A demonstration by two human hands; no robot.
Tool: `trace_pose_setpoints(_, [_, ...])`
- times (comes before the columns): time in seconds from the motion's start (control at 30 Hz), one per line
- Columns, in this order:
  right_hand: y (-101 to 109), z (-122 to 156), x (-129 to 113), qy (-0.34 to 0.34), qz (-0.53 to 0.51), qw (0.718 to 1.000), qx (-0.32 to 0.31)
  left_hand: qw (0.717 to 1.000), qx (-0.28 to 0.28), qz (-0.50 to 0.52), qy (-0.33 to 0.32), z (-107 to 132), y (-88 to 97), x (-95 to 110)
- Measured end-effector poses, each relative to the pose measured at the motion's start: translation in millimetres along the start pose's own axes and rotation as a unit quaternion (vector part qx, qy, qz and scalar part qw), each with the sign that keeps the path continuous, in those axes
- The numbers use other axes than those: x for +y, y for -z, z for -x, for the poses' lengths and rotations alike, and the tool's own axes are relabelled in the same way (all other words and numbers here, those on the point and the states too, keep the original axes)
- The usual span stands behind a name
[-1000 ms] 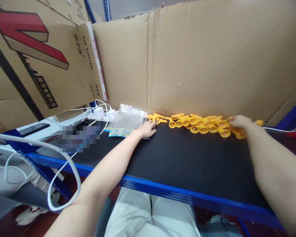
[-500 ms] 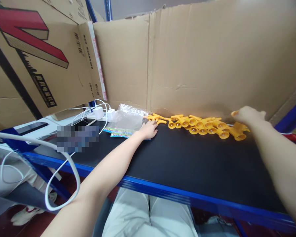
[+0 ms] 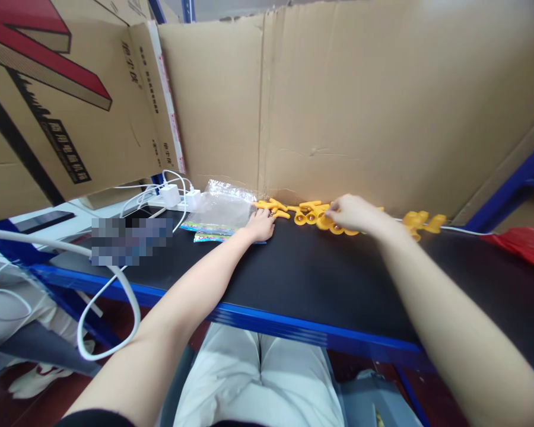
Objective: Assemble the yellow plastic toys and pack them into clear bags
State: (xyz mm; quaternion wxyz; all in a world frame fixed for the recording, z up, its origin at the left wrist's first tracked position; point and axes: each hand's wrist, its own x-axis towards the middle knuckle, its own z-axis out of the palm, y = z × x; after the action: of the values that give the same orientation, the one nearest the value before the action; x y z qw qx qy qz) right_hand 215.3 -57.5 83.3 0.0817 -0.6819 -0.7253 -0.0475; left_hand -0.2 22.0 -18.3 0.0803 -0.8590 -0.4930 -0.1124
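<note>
The yellow plastic pieces [image 3: 309, 214] are laid in a row on the black shelf top [image 3: 320, 279], close along the foot of the cardboard wall [image 3: 338, 107]. The row's long axis runs left to right. A separate small cluster [image 3: 420, 220] is seen further right, apart from the rest. The right hand [image 3: 353, 214] is set on the middle of the row with its fingers curled down over the pieces; whether one is pinched cannot be told. The left hand [image 3: 260, 225] is rested palm down at the row's left end, touching the edge of the clear bags [image 3: 225, 207]. Its grip cannot be told either. The left-end pieces lie just beyond its fingertips, so that hand is nearer to them. White chargers [image 3: 178, 196] and a white cable [image 3: 115, 284] are seen further left, and a red bag [image 3: 527, 246] far right. Compared with half a second ago, the right hand has been moved from the row's far right end to its middle, a gap is now shown in the row, and the left hand is hardly shifted.
</note>
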Motion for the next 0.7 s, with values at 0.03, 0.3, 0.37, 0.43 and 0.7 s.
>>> trace_pose_setpoints(0.03, [-11,1,-7,0.014,-0.003,1.0,-0.016,1.0,0.007,0.003,0.0,0,-0.3,0])
trace_pose_setpoints(0.3, [-58,-3,-10,0.109,-0.044,0.986,0.119,0.985,0.159,0.07,-0.007,2,14.7,3])
trace_pose_setpoints(0.37, [-66,-8,-4,0.123,-0.09,0.976,0.153,0.975,0.197,0.104,-0.012,2,21.1,5])
trace_pose_setpoints(0.43, [-73,-14,1,0.124,-0.139,0.967,0.172,0.961,0.238,0.138,-0.019,3,26.6,6])
trace_pose_setpoints(0.7, [-86,-18,-2,0.012,-0.203,0.978,0.054,0.91,0.342,0.232,-0.02,7,42.5,13])
